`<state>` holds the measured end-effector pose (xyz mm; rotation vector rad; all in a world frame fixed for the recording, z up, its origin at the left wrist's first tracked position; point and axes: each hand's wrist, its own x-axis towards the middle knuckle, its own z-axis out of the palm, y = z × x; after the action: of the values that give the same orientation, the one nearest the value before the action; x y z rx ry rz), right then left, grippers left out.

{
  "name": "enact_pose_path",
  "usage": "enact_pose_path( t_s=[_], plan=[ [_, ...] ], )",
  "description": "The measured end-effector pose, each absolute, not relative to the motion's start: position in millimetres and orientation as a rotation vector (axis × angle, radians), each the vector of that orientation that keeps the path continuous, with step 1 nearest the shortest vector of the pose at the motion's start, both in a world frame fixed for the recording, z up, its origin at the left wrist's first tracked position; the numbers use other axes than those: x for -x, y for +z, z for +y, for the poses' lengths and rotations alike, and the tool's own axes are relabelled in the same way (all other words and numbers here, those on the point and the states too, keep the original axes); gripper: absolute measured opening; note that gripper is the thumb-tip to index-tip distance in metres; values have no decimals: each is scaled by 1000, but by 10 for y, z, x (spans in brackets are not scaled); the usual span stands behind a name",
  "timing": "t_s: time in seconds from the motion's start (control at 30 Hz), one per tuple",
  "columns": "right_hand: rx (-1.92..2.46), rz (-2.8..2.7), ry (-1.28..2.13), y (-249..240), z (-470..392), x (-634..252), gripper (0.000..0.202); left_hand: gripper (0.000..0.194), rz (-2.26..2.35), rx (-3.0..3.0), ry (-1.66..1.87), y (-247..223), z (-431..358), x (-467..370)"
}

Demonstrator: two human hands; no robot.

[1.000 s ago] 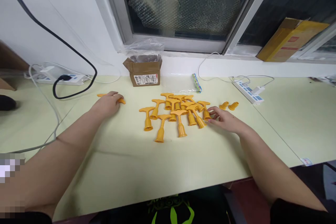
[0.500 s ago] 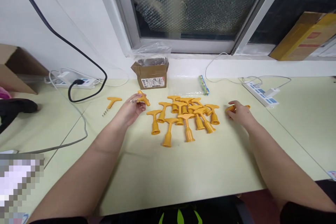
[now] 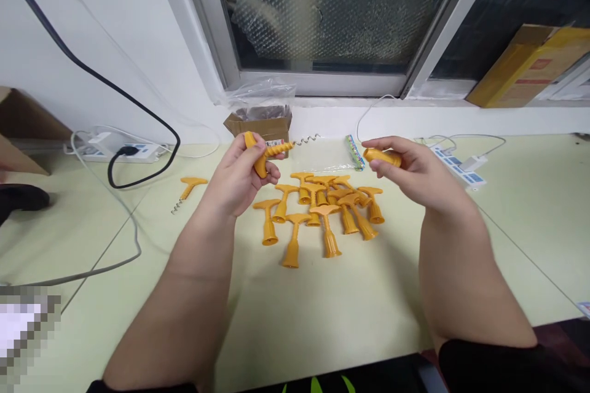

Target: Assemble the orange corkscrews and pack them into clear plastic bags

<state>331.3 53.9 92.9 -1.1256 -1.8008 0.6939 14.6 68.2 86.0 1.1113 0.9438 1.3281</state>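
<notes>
obs: l hand (image 3: 237, 175) grips corkscrew (image 3: 279, 148) by its crossbar (image 3: 260, 167), r hand (image 3: 417, 167) holds yellow sleeve (image 3: 383, 158), both above table (image 3: 322, 307) – prob light, stiff plastic, maybe slick – so best held at crossbar & sleeve sides, clear of metal spiral (image 3: 308, 140), which could prick.

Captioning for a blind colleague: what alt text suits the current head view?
The left hand holds a yellow T-handled corkscrew with a metal spiral; the right hand holds a yellow tapered plastic piece. Flared yellow T-handled tools cluster on a pale green table.
</notes>
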Motion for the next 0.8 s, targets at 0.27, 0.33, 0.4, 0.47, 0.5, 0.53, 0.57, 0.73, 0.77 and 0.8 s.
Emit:
enact_pose_path(
  t_s=[0.27,0.33,0.4,0.47,0.5,0.53,0.57,0.73,0.77,0.8],
  plan=[
    [984,-1665,937,484,757,-2967,32,22,1030,-1097,1147,585,728,-166],
    [969,-1640,1016,446,766,-2952,31,24,1046,-1082,1122,545,743,-193],
    [954,-1628,1083,440,758,-2941,30,29,1037,-1088,1084,530,738,-234],
    [952,-1623,1110,447,743,-2930,29,33,1029,-1105,1053,530,717,-277],
    [957,-1625,1116,453,736,-2927,29,34,1031,-1114,1044,534,704,-295],
    [963,-1631,1119,462,729,-2928,29,36,1037,-1125,1039,540,692,-308],
    [971,-1643,1117,473,724,-2934,29,36,1045,-1137,1038,548,680,-317],
    [1001,-1686,1027,535,706,-2997,26,38,1053,-1124,1078,616,643,-298],
    [1001,-1697,1019,543,699,-3000,26,38,1046,-1117,1097,634,634,-295],
    [997,-1708,1015,550,690,-2996,27,39,1038,-1116,1112,653,622,-297]
  ],
)
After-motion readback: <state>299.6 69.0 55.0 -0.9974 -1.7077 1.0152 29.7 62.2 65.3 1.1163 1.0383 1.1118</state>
